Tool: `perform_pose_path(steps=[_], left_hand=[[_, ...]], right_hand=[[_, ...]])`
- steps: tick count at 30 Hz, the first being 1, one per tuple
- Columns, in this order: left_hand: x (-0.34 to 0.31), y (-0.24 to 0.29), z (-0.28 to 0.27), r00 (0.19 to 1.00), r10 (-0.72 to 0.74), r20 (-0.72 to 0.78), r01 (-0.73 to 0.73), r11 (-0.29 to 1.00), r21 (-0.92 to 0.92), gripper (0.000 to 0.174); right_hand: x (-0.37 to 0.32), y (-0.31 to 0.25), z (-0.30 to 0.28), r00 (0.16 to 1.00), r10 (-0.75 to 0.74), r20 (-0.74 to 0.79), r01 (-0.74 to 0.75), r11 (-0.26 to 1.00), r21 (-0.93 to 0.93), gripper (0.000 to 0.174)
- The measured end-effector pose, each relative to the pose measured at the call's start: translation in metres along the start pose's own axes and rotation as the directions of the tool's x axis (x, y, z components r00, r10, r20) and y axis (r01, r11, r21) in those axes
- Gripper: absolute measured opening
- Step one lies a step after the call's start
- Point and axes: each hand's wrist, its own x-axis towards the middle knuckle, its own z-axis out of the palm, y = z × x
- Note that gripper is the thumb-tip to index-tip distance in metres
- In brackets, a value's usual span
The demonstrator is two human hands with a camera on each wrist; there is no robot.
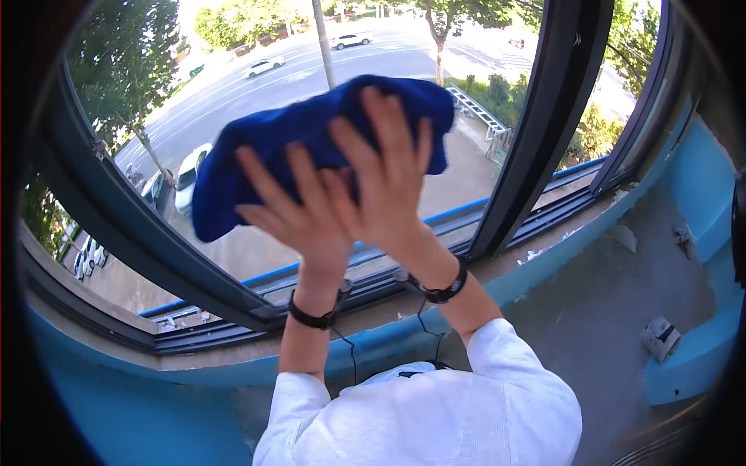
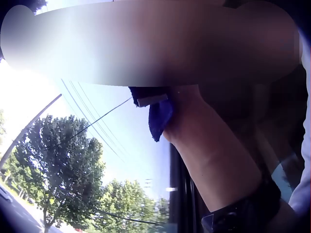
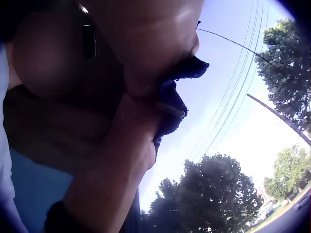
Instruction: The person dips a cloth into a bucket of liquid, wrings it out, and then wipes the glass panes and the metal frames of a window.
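Observation:
A dark blue cloth [image 1: 272, 120] lies bunched lengthwise against the window pane in the head view. My left hand [image 1: 307, 206] presses on its lower left part, fingers spread and nearly straight. Beside it and slightly higher, my right hand [image 1: 385, 175] rests on the cloth with spread fingers, and the two hands touch or overlap at their inner edges. Folds of the cloth [image 2: 159, 119] hang by a bare forearm in the left wrist view. In the right wrist view the cloth's edge [image 3: 194, 69] sticks out beside the hands; the fingers are hidden there.
Dark window frame bars [image 1: 517, 140] stand on both sides of the pane. Below runs a ledge with a blue edge [image 1: 505, 293] and white debris. A small grey-white object [image 1: 660, 339] sits at the lower right. Outside are a road, cars and trees.

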Motion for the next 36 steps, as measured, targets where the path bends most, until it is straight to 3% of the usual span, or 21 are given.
perform_pose_path(steps=[4, 6, 9, 11, 13, 16, 19, 23, 25, 26, 28, 31, 32, 34, 36], left_hand=[[-0.014, 0.102, 0.026, 0.997, 0.072, 0.019, -0.071, 0.996, -0.045, 0.042], [-0.023, 0.138, 0.035, 0.99, 0.141, -0.009, -0.14, 0.973, -0.184, 0.038], [-0.034, 0.155, 0.033, 0.996, 0.09, -0.023, -0.093, 0.971, -0.221, 0.036], [-0.042, 0.148, 0.035, 0.987, 0.16, 0.012, -0.142, 0.908, -0.394, 0.036], [-0.042, 0.128, 0.03, 0.988, 0.157, -0.002, -0.147, 0.919, -0.365, 0.037], [-0.045, 0.084, 0.018, 0.982, 0.188, -0.015, -0.183, 0.933, -0.31, 0.039], [-0.05, 0.023, -0.002, 0.994, 0.108, 0.025, -0.101, 0.975, -0.196, 0.038], [-0.042, -0.077, -0.04, 0.99, 0.055, 0.132, -0.027, 0.979, -0.202, 0.036], [-0.039, -0.125, -0.057, 0.996, 0.008, 0.093, -0.006, 1.0, -0.027, 0.033], [-0.042, -0.148, -0.065, 0.995, 0.018, 0.093, -0.015, 1.0, -0.024, 0.033], [-0.059, -0.191, -0.08, 0.989, -0.015, 0.146, -0.009, 0.987, 0.161, 0.035], [-0.094, -0.237, -0.092, 0.989, -0.104, 0.108, 0.096, 0.992, 0.077, 0.041], [-0.105, -0.249, -0.093, 0.989, -0.101, 0.112, 0.094, 0.993, 0.072, 0.041], [-0.124, -0.266, -0.095, 0.975, -0.187, 0.116, 0.201, 0.972, -0.118, 0.046], [-0.131, -0.272, -0.097, 0.963, -0.207, 0.174, 0.234, 0.961, -0.149, 0.049]], right_hand=[[-0.018, 0.087, -0.054, 0.997, 0.063, -0.04, -0.067, 0.994, -0.091, 0.049], [-0.037, 0.121, -0.077, 0.995, 0.09, -0.035, -0.093, 0.989, -0.112, 0.05], [-0.059, 0.131, -0.091, 0.997, 0.074, -0.007, -0.074, 0.978, -0.196, 0.053], [-0.071, 0.13, -0.083, 0.995, 0.094, -0.035, -0.099, 0.975, -0.201, 0.058], [-0.075, 0.112, -0.069, 0.987, 0.148, -0.061, -0.156, 0.973, -0.169, 0.062], [-0.073, 0.076, -0.043, 0.991, 0.119, -0.064, -0.124, 0.988, -0.088, 0.065], [-0.073, 0.022, -0.007, 0.993, 0.107, -0.044, -0.109, 0.992, -0.057, 0.062], [-0.075, -0.069, 0.052, 0.993, 0.121, 0.0, -0.121, 0.993, 0.013, 0.054], [-0.078, -0.114, 0.081, 0.995, 0.101, 0.011, -0.102, 0.993, 0.057, 0.049], [-0.081, -0.137, 0.093, 0.994, 0.108, 0.004, -0.108, 0.992, 0.06, 0.049], [-0.088, -0.177, 0.116, 0.996, 0.055, 0.067, -0.061, 0.994, 0.087, 0.048], [-0.112, -0.217, 0.133, 0.983, 0.011, 0.185, -0.047, 0.981, 0.188, 0.047], [-0.119, -0.226, 0.138, 0.983, 0.016, 0.186, -0.05, 0.982, 0.182, 0.047], [-0.128, -0.24, 0.144, 0.973, -0.045, 0.224, -0.014, 0.966, 0.257, 0.046], [-0.132, -0.248, 0.143, 0.977, -0.024, 0.213, -0.039, 0.958, 0.285, 0.046]])
